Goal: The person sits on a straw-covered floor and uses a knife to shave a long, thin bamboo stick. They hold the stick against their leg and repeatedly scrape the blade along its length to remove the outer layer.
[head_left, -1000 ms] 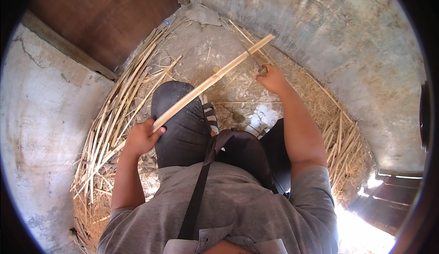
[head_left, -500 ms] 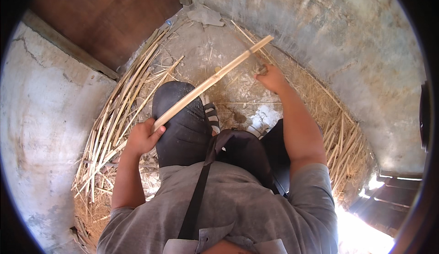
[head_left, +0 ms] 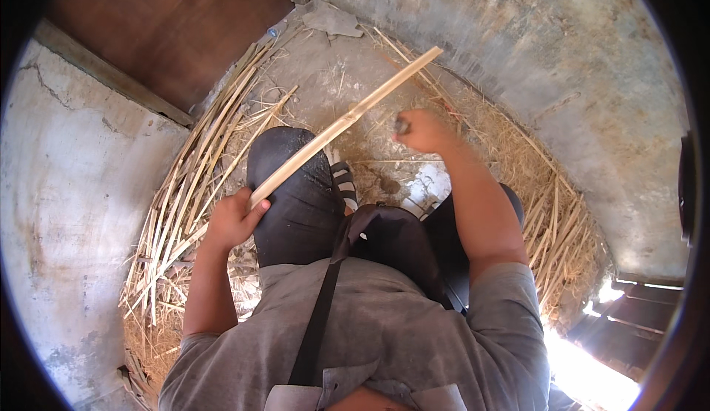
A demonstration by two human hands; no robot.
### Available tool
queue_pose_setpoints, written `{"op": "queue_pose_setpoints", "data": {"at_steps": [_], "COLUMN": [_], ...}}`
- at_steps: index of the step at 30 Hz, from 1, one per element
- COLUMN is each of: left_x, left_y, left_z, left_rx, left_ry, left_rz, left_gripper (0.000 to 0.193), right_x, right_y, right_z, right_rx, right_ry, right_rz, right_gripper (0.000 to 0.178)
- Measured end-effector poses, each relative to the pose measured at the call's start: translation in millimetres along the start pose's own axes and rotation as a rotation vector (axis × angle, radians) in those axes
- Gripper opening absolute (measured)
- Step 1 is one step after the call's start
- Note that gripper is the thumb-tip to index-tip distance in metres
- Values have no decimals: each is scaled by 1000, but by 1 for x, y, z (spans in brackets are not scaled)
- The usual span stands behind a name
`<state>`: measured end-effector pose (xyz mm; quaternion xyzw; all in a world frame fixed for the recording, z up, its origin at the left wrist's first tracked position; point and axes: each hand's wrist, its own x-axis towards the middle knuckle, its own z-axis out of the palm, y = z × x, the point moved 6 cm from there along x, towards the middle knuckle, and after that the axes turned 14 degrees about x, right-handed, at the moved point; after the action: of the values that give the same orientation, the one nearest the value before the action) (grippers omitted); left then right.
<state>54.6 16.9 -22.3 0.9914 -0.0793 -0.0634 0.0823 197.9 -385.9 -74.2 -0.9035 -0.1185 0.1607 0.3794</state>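
A long, pale split bamboo strip (head_left: pixel 333 131) slants up and right from my left hand (head_left: pixel 238 217), which grips its lower end. The strip lies across the dark-trousered left knee (head_left: pixel 281 159), its far tip in the air. To the right of the strip, apart from it, my closed right hand (head_left: pixel 423 131) is slightly smeared by motion. The butt of a knife handle (head_left: pixel 401 126) pokes out of that fist. Its blade is too blurred to make out now.
Many thin bamboo strips (head_left: pixel 196 167) lie along the left wall. Shavings and more strips (head_left: pixel 555 226) pile up against the right wall (head_left: pixel 510 34). A brown panel (head_left: pixel 177 26) stands at the far left, and a flat grey piece (head_left: pixel 333 21) lies in the far corner.
My right hand has come nearer and slightly left with the knife, whose blade crossed the strip before. The strip's far end has risen slightly; my left hand has hardly moved.
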Motion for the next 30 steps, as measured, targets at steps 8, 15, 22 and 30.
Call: {"op": "queue_pose_setpoints", "data": {"at_steps": [8,15,22,30], "left_x": [2,-1,2,1], "left_y": [0,2,2,4], "left_z": [-1,-7,-4,-10], "left_rx": [-18,25,19,8], "left_ry": [-34,-20,-49,-66], "left_rz": [-10,9,-43,-30], "left_gripper": [51,50,48,48], "right_x": [-8,-13,4,-19], "right_y": [16,-48,63,-61], "right_z": [-32,8,-42,14], "right_rx": [-80,-110,188,-220], "right_ry": [271,-99,340,-156], "right_rz": [48,-6,244,-71], "right_gripper": [43,44,46,44]}}
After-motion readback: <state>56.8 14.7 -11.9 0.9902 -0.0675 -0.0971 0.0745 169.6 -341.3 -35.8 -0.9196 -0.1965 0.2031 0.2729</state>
